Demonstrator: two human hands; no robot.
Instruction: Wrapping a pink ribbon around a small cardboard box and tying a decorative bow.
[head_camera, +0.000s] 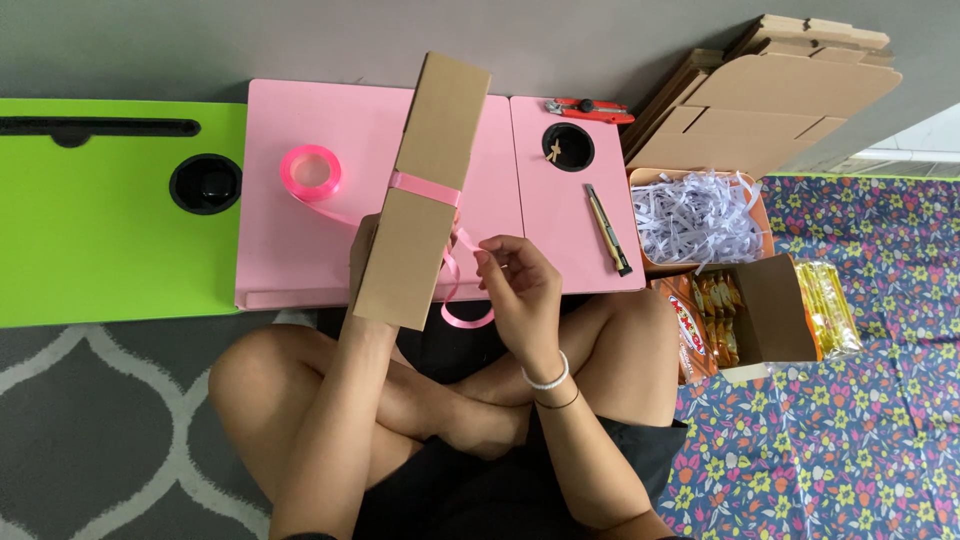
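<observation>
The right hand (520, 290) sits nearest, fingers pinched on the loose end of the pink ribbon (455, 275), which loops down beside it. Just left of it, the left hand (362, 255) — mostly hidden — grips the long cardboard box (420, 195) from behind, holding it tilted above the pink lap table (300, 240); the ribbon bands the box's middle. Farther off lie the ribbon spool (312, 172), a utility knife (607, 228) and a tray of shredded paper (700, 215).
</observation>
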